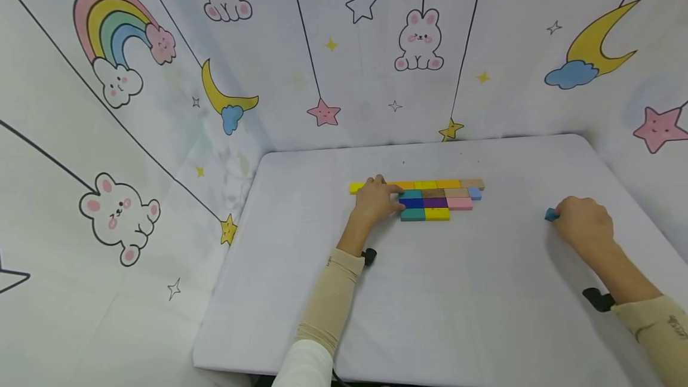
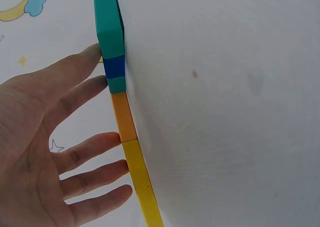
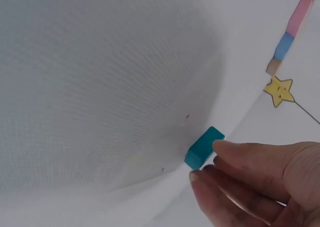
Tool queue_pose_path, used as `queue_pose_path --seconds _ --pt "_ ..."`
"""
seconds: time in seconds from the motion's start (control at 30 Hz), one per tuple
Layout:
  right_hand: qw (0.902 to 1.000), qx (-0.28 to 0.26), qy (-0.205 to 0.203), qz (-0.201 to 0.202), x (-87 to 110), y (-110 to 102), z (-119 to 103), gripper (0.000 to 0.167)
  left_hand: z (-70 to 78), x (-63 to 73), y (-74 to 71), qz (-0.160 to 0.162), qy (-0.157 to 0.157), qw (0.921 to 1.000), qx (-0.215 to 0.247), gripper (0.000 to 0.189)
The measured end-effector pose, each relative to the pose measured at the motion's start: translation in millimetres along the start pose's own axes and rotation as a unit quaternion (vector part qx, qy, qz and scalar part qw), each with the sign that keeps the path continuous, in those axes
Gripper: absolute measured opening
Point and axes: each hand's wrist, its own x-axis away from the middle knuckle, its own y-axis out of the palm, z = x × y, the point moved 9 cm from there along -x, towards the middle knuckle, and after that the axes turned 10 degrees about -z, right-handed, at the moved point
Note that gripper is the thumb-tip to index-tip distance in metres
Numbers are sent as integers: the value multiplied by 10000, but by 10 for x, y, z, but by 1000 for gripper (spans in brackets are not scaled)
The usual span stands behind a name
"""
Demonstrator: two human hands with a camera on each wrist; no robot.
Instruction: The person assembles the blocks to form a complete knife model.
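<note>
My left hand rests against the left side of a flat cluster of coloured wooden blocks, its fingers spread. Thumb and index fingertips are at the ends of a dark blue block and a teal block; the other fingers lie along the yellow block and orange block of the long back row. To the right, my right hand pinches a single teal block between thumb and fingertips, apart from the cluster. Part of the back row is hidden behind the left hand.
The blocks lie on a white-covered table, in stepped rows that include a purple block, pink block and small light blue block. A white backdrop with cartoon prints rises behind and at the left.
</note>
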Motion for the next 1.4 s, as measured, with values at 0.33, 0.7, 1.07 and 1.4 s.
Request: queue_pose_path --seconds 0.33,0.7,1.07,1.4 --pt "9996 4 -216 204 10 35 -23 20 5 9 15 -18 7 10000 -33 51" --pt "9987 -25 -365 353 11 23 -105 15 8 -4 6 18 18 10000 8 50" --pt "9971 96 -685 329 -13 79 -301 12 -5 -11 11 -4 -20 10000 -72 51" --pt "9945 -14 -997 320 -7 146 -501 12 -5 -6 8 14 2 10000 -13 51"
